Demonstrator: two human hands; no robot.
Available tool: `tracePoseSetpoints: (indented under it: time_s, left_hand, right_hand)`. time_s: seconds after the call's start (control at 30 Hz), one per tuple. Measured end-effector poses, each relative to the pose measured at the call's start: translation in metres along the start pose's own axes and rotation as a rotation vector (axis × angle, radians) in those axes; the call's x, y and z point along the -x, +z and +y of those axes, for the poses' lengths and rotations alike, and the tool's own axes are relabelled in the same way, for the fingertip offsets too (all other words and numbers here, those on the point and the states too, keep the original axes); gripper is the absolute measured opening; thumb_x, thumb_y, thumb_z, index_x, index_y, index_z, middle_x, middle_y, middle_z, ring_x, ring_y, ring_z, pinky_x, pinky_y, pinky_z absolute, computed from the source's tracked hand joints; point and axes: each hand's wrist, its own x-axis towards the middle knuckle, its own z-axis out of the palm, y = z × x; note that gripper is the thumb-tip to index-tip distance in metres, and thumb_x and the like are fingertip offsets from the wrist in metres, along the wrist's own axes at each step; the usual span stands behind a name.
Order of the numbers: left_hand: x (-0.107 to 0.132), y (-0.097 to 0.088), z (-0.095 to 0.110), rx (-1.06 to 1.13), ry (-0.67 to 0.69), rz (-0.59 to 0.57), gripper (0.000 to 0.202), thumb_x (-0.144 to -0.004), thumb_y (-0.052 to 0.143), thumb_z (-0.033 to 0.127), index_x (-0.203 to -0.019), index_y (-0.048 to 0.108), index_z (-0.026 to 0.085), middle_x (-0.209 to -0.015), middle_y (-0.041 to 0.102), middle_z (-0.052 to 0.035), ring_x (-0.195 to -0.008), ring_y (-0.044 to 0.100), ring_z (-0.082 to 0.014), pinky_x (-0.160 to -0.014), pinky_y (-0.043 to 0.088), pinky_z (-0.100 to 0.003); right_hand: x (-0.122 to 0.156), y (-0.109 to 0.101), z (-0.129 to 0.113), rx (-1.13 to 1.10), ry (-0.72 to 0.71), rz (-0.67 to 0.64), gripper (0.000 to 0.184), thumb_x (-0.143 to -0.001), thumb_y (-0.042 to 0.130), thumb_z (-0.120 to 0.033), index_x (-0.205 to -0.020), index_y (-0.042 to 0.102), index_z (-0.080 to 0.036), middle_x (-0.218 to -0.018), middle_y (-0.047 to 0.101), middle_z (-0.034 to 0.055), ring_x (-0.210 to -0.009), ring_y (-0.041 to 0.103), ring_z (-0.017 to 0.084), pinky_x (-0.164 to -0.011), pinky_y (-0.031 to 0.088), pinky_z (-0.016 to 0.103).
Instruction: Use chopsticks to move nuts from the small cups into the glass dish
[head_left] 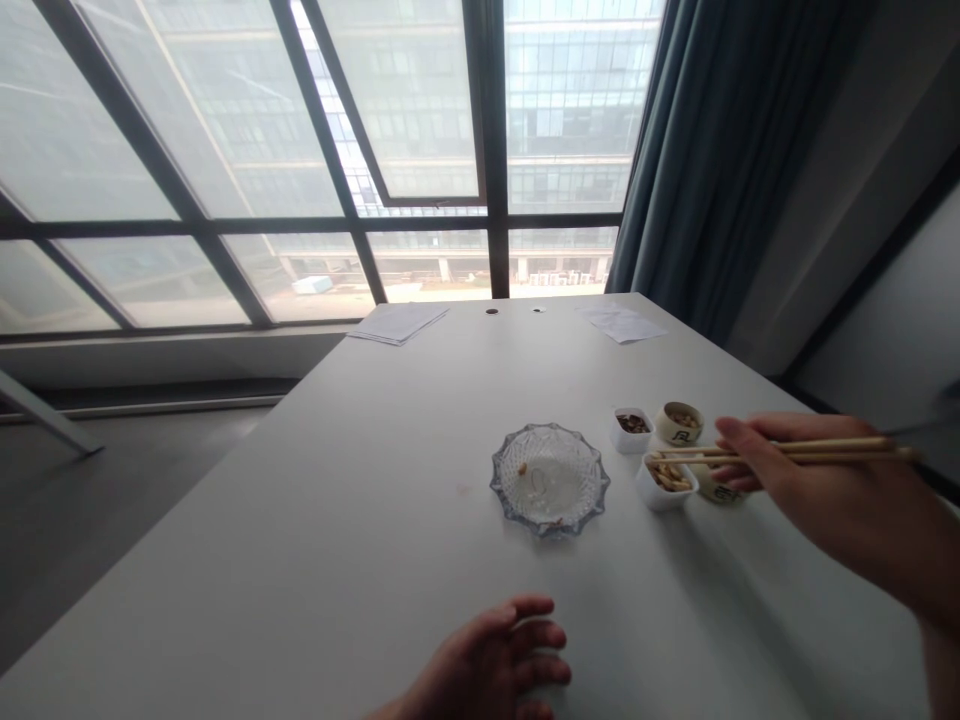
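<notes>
Chopsticks [840,444], pale and wood-coloured, run nearly level across the right of the frame, held in the grip of the right hand [810,492]. Their tips sit at the front white cup [661,499], filled with light brown, elongated pieces [670,474]; whether they touch, I can't tell. Behind, the upper cream cup [679,436] bears a dark character too small for me to read; the lower cream cup [725,492], partly covered, bears another. The rear white cup [622,438] holds dark bits [634,424]. Right of centre, a scalloped glass dish [501,500] holds brown crumbs [523,468]. Low in the frame, the left hand [491,658] has a wide grip above the desk [337,520].
</notes>
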Motion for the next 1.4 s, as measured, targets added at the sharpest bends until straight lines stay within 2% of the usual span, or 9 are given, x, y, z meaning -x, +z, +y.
tracePoseSetpoints:
  time_s: [0.13, 0.33, 0.43, 0.53, 0.6, 0.77, 1.07, 1.4]
  left_hand:
    - [-0.001, 0.002, -0.001, 0.004, -0.002, -0.001, 0.035, -0.090, 0.065, 0.036, -0.122, 0.062, 0.021, -0.115, 0.062, -0.0042, -0.105, 0.058, -0.0196, -0.080, 0.043, -0.028]
    - [-0.002, -0.001, -0.001, -0.004, -0.001, -0.011, 0.035, -0.092, 0.064, 0.036, -0.123, 0.061, 0.021, -0.115, 0.062, -0.0047, -0.105, 0.058, -0.0199, -0.080, 0.043, -0.029]
    - [-0.002, -0.002, 0.001, 0.011, -0.014, -0.030, 0.034, -0.093, 0.063, 0.035, -0.123, 0.061, 0.021, -0.116, 0.062, -0.0045, -0.107, 0.058, -0.0199, -0.081, 0.044, -0.029]
    - [-0.001, -0.003, 0.001, 0.006, -0.018, -0.034, 0.032, -0.094, 0.060, 0.034, -0.123, 0.061, 0.020, -0.116, 0.063, -0.0044, -0.106, 0.059, -0.0194, -0.081, 0.044, -0.028]
    - [0.000, -0.003, 0.001, -0.001, -0.006, -0.027, 0.032, -0.095, 0.058, 0.034, -0.124, 0.060, 0.020, -0.117, 0.063, -0.0046, -0.106, 0.059, -0.0194, -0.080, 0.045, -0.028]
    - [0.000, -0.007, 0.001, -0.009, -0.007, -0.035, 0.033, -0.094, 0.058, 0.034, -0.124, 0.060, 0.020, -0.117, 0.063, -0.0046, -0.106, 0.060, -0.0201, -0.080, 0.046, -0.028]
    - [-0.001, -0.009, 0.002, 0.005, -0.008, -0.046, 0.034, -0.094, 0.058, 0.034, -0.125, 0.060, 0.020, -0.118, 0.063, -0.0047, -0.107, 0.060, -0.0206, -0.082, 0.047, -0.028]
    - [-0.002, -0.007, 0.003, -0.017, -0.007, -0.035, 0.034, -0.094, 0.060, 0.034, -0.124, 0.060, 0.020, -0.117, 0.063, -0.0044, -0.106, 0.060, -0.0202, -0.080, 0.047, -0.027]
  right_hand:
    - [-0.003, -0.009, 0.001, 0.063, 0.052, -0.087, 0.029, -0.085, 0.069, -0.048, -0.074, 0.076, -0.023, -0.069, 0.075, 0.0062, -0.055, 0.072, 0.024, -0.038, 0.055, 0.022]
    - [-0.004, -0.002, -0.003, 0.071, 0.093, -0.064, 0.037, -0.086, 0.065, -0.056, -0.083, 0.076, -0.021, -0.071, 0.075, 0.0072, -0.060, 0.073, 0.024, -0.043, 0.057, 0.025]
    - [-0.003, 0.020, -0.003, -0.070, 0.070, -0.180, 0.039, -0.090, 0.061, -0.056, -0.089, 0.075, -0.019, -0.077, 0.076, 0.0072, -0.067, 0.073, 0.022, -0.055, 0.059, 0.028]
    - [-0.001, 0.055, -0.003, -0.135, -0.083, -0.377, 0.034, -0.094, 0.059, -0.050, -0.083, 0.073, -0.020, -0.081, 0.074, 0.0053, -0.073, 0.070, 0.019, -0.063, 0.056, 0.028]
    - [0.001, 0.078, -0.001, -0.128, -0.195, -0.463, 0.032, -0.096, 0.058, -0.044, -0.078, 0.071, -0.020, -0.080, 0.071, 0.0034, -0.074, 0.067, 0.017, -0.066, 0.052, 0.028]
    - [0.006, 0.115, 0.006, -0.162, -0.308, -0.540, 0.029, -0.098, 0.057, -0.034, -0.077, 0.068, -0.020, -0.078, 0.066, 0.0013, -0.075, 0.062, 0.015, -0.069, 0.046, 0.027]
    - [0.009, 0.126, 0.016, -0.175, -0.320, -0.513, 0.032, -0.100, 0.053, -0.035, -0.078, 0.070, -0.019, -0.077, 0.067, 0.0018, -0.073, 0.062, 0.015, -0.069, 0.044, 0.027]
    - [0.010, 0.129, 0.021, -0.224, -0.083, -0.409, 0.040, -0.097, 0.054, -0.048, -0.075, 0.072, -0.019, -0.074, 0.074, 0.0045, -0.065, 0.069, 0.017, -0.059, 0.051, 0.026]
